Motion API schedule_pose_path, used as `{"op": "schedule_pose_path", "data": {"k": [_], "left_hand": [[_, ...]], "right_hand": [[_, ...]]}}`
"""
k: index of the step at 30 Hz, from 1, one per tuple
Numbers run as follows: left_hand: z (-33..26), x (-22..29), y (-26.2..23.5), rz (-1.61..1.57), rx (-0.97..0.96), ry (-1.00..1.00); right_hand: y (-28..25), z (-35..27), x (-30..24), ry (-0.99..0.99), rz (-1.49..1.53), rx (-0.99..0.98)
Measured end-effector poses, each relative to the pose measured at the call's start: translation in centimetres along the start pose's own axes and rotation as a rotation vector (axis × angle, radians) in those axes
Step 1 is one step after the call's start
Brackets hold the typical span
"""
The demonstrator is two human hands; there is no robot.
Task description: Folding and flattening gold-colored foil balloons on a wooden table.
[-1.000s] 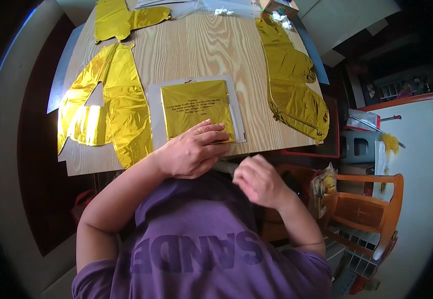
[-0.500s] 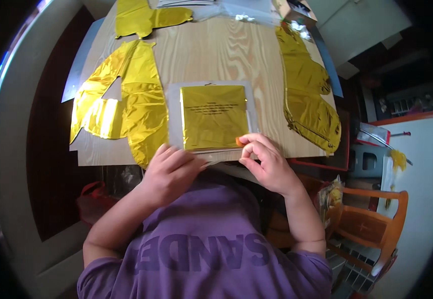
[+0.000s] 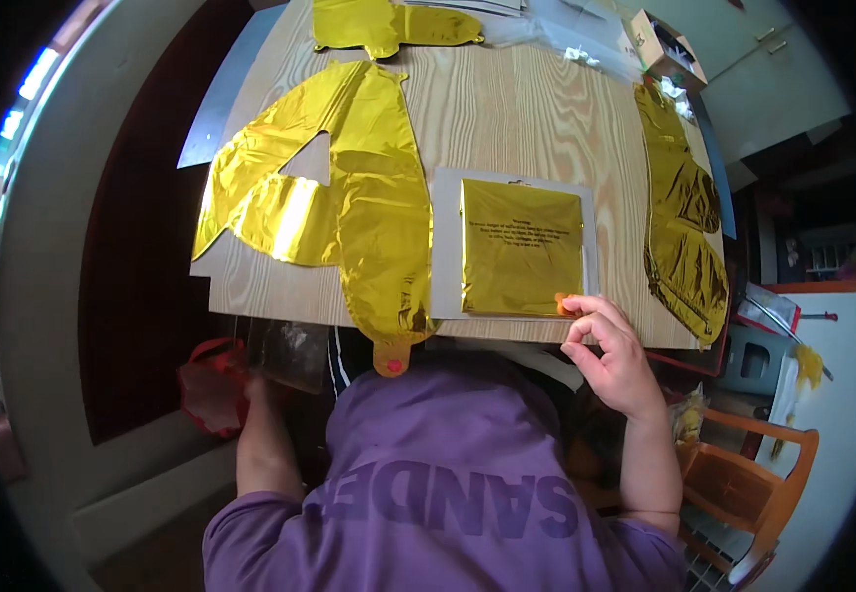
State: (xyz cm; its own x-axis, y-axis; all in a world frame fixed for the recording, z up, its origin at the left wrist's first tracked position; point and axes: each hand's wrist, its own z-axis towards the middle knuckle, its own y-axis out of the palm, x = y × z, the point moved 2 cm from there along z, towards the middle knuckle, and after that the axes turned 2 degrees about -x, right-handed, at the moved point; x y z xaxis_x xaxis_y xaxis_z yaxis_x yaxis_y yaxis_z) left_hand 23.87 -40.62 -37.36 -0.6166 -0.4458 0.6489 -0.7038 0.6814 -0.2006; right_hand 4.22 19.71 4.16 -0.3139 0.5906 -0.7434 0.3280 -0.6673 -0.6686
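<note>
In the head view, a flat clear packet (image 3: 519, 247) with a folded gold foil balloon (image 3: 522, 247) sealed inside it is seen lying near the front edge of the wooden worktop (image 3: 507, 109), and its lower right corner is pinched between the fingers (image 3: 578, 308) of the right hand (image 3: 613, 355). The left hand (image 3: 250, 390) is lowered beside the worktop at a clear bag (image 3: 285, 350) and something red (image 3: 213, 385); whether its fingers are closed cannot be told. A large flat gold balloon (image 3: 349, 197) is spread just left of the packet, another (image 3: 684, 217) along the right edge, with a small open cardboard box (image 3: 667, 44) at the far corner.
</note>
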Motion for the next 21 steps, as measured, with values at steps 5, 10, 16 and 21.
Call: {"op": "schedule_pose_path", "data": {"k": [5, 10, 16, 21], "left_hand": [[5.2, -3.7, 4.4, -0.436, -0.106, -0.602], [6.2, 3.8, 8.5, -0.685, -0.428, -0.228], [-1.5, 5.9, 4.6, -0.759, -0.356, -0.214], [1.8, 10.3, 2.9, -0.248, -0.276, -0.047]], "right_hand": [[-0.5, -0.1, -0.3, 0.071, 0.029, -0.022], [0.4, -0.2, -0.1, 0.078, -0.009, -0.003], [0.3, 0.5, -0.9, 0.125, -0.018, -0.011], [-0.1, 0.1, -0.6, 0.077, -0.016, 0.018]]}}
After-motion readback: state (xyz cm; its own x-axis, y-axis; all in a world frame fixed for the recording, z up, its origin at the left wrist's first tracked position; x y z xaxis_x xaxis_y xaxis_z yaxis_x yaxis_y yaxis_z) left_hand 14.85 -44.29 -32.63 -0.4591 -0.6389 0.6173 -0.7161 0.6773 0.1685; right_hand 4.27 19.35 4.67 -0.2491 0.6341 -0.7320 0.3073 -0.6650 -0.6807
